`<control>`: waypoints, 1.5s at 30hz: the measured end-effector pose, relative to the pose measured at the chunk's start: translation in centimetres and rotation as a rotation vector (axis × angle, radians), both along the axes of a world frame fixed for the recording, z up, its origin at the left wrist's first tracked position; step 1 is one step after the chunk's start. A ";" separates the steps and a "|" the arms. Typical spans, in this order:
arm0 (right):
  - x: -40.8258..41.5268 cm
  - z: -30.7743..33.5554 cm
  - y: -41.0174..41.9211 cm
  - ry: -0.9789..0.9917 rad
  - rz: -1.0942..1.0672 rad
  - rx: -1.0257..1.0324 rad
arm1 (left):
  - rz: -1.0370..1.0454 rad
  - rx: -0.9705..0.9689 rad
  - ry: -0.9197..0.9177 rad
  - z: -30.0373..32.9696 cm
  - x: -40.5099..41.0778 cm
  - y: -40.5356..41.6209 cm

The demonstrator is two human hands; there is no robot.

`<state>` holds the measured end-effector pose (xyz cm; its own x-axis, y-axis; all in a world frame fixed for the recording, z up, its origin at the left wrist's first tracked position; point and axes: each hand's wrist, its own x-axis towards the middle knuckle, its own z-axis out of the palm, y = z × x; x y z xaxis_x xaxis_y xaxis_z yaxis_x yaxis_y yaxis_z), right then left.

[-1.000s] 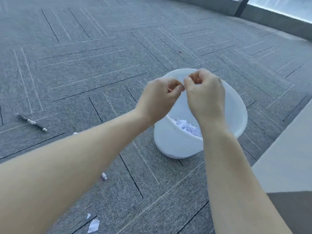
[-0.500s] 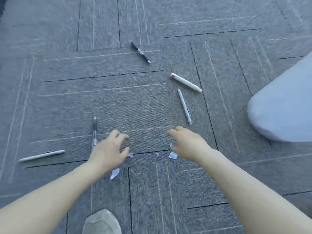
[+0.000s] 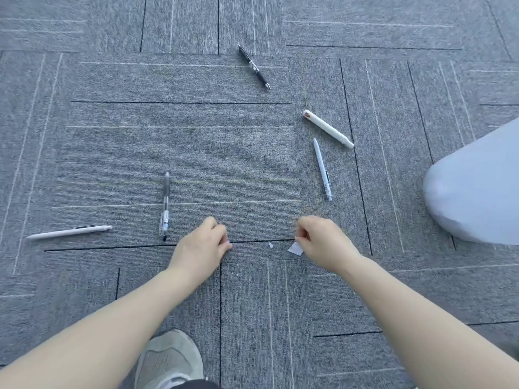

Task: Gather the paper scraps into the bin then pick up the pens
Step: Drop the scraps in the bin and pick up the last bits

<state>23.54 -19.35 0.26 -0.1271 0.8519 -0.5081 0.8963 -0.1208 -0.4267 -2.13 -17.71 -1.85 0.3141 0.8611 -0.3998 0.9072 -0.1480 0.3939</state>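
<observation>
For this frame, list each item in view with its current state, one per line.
Left hand: closed, fingertips pinching at the carpet.
Right hand: closed, pinching a paper scrap.
Small scrap: loose on the carpet between the hands.
Black pen: lying untouched.
White marker: lying, capped.
Pale blue pen: lying untouched.
Clear pen: lying untouched.
White pen: lying untouched.
Bin: at right edge, contents hidden.

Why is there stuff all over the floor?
Five pens lie scattered on the carpet, like the black pen far off. Paper scraps lie between the left hand and right hand.
</observation>
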 end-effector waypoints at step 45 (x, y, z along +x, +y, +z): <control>-1.4 2.5 2.7 0.172 -0.384 0.182 | 0.269 -0.003 -0.202 1.1 -3.6 -3.5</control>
<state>22.17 -16.64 2.73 0.1456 0.9272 -0.3452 0.7157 -0.3396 -0.6103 -5.71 -21.23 -0.75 0.1486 0.9228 -0.3554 0.8172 0.0877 0.5696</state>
